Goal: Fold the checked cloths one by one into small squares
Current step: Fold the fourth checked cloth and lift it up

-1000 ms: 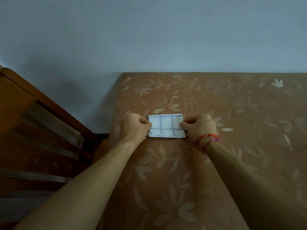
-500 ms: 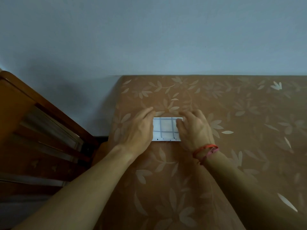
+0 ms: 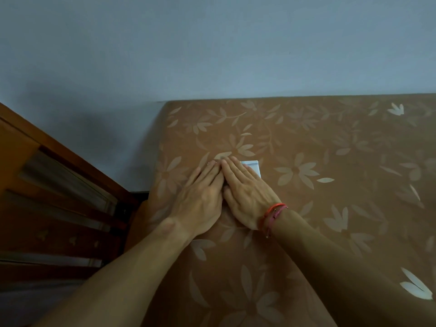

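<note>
A small folded white checked cloth (image 3: 253,166) lies on the brown flowered surface (image 3: 330,208). Only its far right corner shows past my fingers. My right hand (image 3: 247,192), with red bands at the wrist, lies flat on the cloth with straight fingers. My left hand (image 3: 203,192) lies flat beside it, fingers straight, touching the right hand along the forefinger. Most of the cloth is hidden under both hands.
The flowered surface ends at a blue-grey wall (image 3: 212,55) behind and drops off at its left edge. A wooden slatted frame (image 3: 59,197) stands to the left, below that edge.
Both hands have slid together over the cloth and now lie flat side by side. A second ago they pinched its left and right edges; the cloth now shows much narrower.
</note>
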### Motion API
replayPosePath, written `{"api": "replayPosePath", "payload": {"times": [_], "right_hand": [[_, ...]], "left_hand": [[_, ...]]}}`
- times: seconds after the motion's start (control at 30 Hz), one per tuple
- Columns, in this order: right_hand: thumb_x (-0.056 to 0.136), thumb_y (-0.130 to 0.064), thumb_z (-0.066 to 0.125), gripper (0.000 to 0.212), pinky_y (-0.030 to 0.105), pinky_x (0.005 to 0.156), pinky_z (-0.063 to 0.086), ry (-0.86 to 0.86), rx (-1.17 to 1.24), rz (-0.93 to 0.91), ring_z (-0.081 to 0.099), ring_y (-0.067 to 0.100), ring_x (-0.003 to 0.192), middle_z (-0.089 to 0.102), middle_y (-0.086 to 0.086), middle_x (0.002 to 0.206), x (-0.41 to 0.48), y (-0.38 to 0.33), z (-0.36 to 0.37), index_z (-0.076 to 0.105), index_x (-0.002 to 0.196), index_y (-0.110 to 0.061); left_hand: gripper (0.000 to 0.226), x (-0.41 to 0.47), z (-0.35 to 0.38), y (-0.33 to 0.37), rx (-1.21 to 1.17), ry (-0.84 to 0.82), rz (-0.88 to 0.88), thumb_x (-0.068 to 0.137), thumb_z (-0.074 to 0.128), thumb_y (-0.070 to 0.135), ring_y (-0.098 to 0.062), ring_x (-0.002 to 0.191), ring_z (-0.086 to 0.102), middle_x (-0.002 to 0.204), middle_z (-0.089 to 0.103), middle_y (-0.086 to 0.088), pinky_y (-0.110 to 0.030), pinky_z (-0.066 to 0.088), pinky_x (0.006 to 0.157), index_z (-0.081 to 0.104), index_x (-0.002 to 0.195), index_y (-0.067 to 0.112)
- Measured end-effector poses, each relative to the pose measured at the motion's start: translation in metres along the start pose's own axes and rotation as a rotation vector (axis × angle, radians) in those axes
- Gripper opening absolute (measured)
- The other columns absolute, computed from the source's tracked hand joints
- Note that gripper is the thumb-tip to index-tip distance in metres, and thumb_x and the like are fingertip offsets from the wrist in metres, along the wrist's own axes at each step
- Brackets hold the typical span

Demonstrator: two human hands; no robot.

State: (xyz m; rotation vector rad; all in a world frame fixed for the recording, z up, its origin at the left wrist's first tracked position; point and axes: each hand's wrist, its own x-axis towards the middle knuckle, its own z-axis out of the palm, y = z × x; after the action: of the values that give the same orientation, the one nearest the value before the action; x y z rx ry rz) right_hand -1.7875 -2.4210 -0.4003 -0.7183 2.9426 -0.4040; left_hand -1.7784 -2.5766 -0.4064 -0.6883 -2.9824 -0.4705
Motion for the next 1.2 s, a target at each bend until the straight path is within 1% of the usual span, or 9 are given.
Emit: {"api": "replayPosePath", "payload": {"times": [0.27, 0.67, 0.77, 0.87, 0.93, 1.0, 1.03, 1.1, 1.2], "right_hand": [[0.098, -0.044, 0.008, 0.063, 0.033, 0.119, -0.006, -0.057, -0.19, 0.119, -0.011, 0.009, 0.146, -0.007, -0.002, 0.16, -0.022, 0.049, -0.013, -0.005, 0.152, -0.013], [0.093, -0.052, -0.002, 0.071, 0.036, 0.118, -0.009, -0.093, -0.257, 0.086, -0.008, 0.015, 0.147, -0.003, 0.002, 0.16, -0.081, 0.028, -0.019, 0.004, 0.152, -0.013], [0.099, -0.042, 0.025, 0.058, 0.034, 0.12, 0.015, 0.063, -0.101, 0.118, 0.02, 0.021, 0.145, 0.025, 0.005, 0.156, -0.074, 0.023, -0.026, 0.029, 0.148, -0.011], [0.093, -0.025, 0.05, 0.034, 0.028, 0.094, 0.042, 0.298, 0.178, 0.251, 0.052, 0.02, 0.112, 0.057, 0.001, 0.125, -0.055, 0.014, -0.029, 0.059, 0.122, -0.01], [0.087, -0.021, 0.053, 0.017, 0.028, 0.071, 0.043, 0.317, 0.303, 0.358, 0.056, 0.018, 0.085, 0.063, -0.001, 0.09, -0.042, 0.009, -0.031, 0.064, 0.092, -0.008], [0.085, -0.021, 0.052, 0.017, 0.031, 0.061, 0.046, 0.283, 0.439, 0.499, 0.06, 0.02, 0.074, 0.064, 0.004, 0.075, -0.033, 0.01, -0.037, 0.065, 0.086, -0.01], [0.085, -0.021, 0.052, 0.019, 0.032, 0.063, 0.051, 0.279, 0.514, 0.56, 0.063, 0.022, 0.074, 0.066, 0.006, 0.074, -0.03, 0.011, -0.042, 0.066, 0.088, -0.01], [0.085, -0.021, 0.051, 0.021, 0.042, 0.071, 0.057, 0.299, 0.666, 0.634, 0.066, 0.029, 0.079, 0.068, 0.012, 0.076, -0.027, 0.014, -0.05, 0.07, 0.087, -0.011], [0.085, -0.017, 0.052, 0.03, 0.05, 0.076, 0.057, 0.337, 0.886, 0.7, 0.069, 0.028, 0.08, 0.07, 0.009, 0.075, -0.028, 0.011, -0.059, 0.069, 0.079, -0.041]], "left_hand": [[0.052, 0.002, 0.009, -0.004, 0.03, 0.036, -0.016, 0.102, 0.028, 0.021, -0.011, 0.149, 0.007, 0.162, 0.016, -0.001, -0.029, -0.001, 0.12, 0.023, 0.153, 0.013], [0.052, 0.002, 0.009, -0.004, 0.028, 0.022, -0.023, 0.102, 0.025, 0.022, -0.012, 0.149, 0.006, 0.162, 0.015, -0.002, -0.031, 0.002, 0.121, 0.022, 0.153, 0.013], [0.052, 0.001, 0.01, -0.007, 0.031, 0.016, -0.021, 0.103, 0.024, 0.022, -0.01, 0.149, 0.003, 0.162, 0.011, 0.0, -0.033, 0.004, 0.122, 0.019, 0.153, 0.014], [0.051, 0.003, 0.008, -0.007, -0.009, 0.002, -0.009, 0.104, 0.026, 0.023, -0.006, 0.148, 0.001, 0.162, 0.01, 0.003, -0.027, 0.0, 0.121, 0.018, 0.154, 0.015], [0.05, 0.005, -0.001, -0.003, -0.197, 0.014, -0.072, 0.104, 0.033, 0.022, 0.001, 0.145, 0.005, 0.161, 0.016, 0.005, -0.013, -0.001, 0.115, 0.024, 0.152, 0.016], [0.047, 0.006, -0.016, -0.002, -0.408, 0.104, -0.262, 0.103, 0.038, 0.027, 0.013, 0.135, 0.012, 0.155, 0.027, 0.013, 0.001, 0.002, 0.105, 0.034, 0.15, 0.023], [0.044, 0.007, -0.024, -0.002, -0.429, 0.181, -0.387, 0.102, 0.038, 0.034, 0.012, 0.132, 0.02, 0.149, 0.034, 0.017, -0.001, 0.008, 0.106, 0.041, 0.146, 0.029], [0.037, 0.009, -0.035, -0.002, -0.602, 0.268, -0.638, 0.1, 0.041, 0.037, -0.004, 0.13, 0.041, 0.139, 0.05, 0.013, -0.022, 0.028, 0.112, 0.054, 0.134, 0.033], [0.03, 0.006, -0.046, 0.009, -1.2, 0.311, -0.842, 0.098, 0.049, 0.017, -0.014, 0.115, 0.059, 0.126, 0.063, -0.004, -0.031, 0.043, 0.104, 0.061, 0.126, 0.012]]}}
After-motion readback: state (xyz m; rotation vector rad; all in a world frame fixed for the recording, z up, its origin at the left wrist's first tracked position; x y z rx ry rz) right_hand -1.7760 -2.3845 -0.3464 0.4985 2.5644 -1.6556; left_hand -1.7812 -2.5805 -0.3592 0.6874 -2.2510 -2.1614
